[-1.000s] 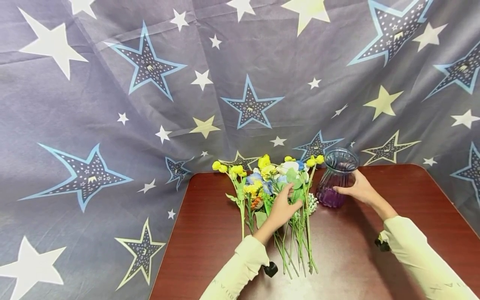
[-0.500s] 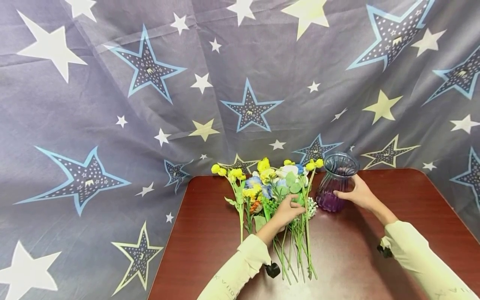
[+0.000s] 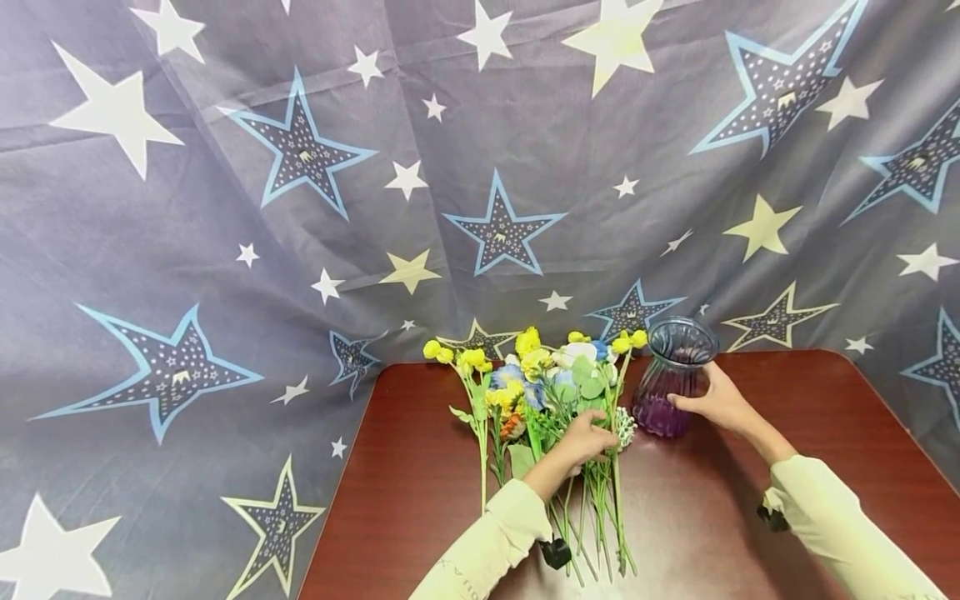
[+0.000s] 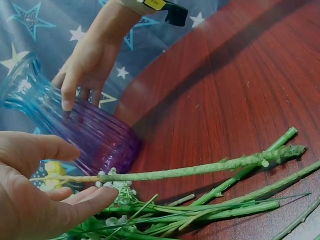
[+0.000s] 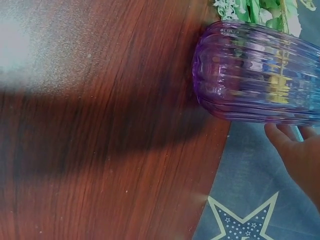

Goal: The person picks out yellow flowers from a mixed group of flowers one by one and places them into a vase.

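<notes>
A ribbed glass vase, blue at the top and purple below, stands upright toward the back right of the table. My right hand holds its right side, thumb in front and fingers behind the glass. My left hand is over the bunch of flowers, which lie with blooms away from me and stems toward me. In the left wrist view, one thick green stem with a yellow bloom passes between the left thumb and the spread fingers. Small white blossoms lie between that hand and the vase.
The brown wood-grain table carries everything. A separate yellow-flowered stem lies at the bunch's left edge. Behind the table hangs a grey cloth printed with stars.
My left hand has slid from the leaves down toward the stems, and its fingers have come nearer the right-hand stem. The right hand and the vase have kept their place.
</notes>
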The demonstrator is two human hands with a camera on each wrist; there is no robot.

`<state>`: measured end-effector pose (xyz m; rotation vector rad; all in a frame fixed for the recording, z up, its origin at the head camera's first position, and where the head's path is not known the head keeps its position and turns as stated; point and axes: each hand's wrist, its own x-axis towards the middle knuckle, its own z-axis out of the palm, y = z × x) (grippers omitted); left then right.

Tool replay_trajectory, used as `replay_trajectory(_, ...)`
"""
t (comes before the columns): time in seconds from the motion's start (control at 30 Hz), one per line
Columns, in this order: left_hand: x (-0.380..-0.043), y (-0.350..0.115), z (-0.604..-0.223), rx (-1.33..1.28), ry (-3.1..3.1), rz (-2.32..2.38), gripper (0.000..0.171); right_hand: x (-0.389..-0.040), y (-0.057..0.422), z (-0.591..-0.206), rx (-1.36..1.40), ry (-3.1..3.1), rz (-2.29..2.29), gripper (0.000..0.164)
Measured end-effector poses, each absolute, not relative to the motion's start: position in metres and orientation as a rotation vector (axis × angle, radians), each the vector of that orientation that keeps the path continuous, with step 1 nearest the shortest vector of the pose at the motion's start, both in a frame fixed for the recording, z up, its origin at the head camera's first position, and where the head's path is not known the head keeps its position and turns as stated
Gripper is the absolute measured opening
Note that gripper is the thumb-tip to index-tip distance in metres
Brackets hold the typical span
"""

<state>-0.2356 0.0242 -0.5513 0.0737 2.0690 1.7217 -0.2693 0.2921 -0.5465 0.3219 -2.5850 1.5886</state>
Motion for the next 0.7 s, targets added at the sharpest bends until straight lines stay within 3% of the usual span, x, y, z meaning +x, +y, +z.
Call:
replay_trajectory(0.33,-0.2312,0.0306,-0.558,-0.01,2.03,1.74,0.055,-0.2668,0.2892,-0.5497,0.373,-2.545,1.61,0.083)
replay_trajectory(0.7,-0.2325,0.0343,-0.5556,-0.09,2.096,1.653,0.041,-0.2689,0.2912,-0.5458,0.353,-2.556,1.557,0.082)
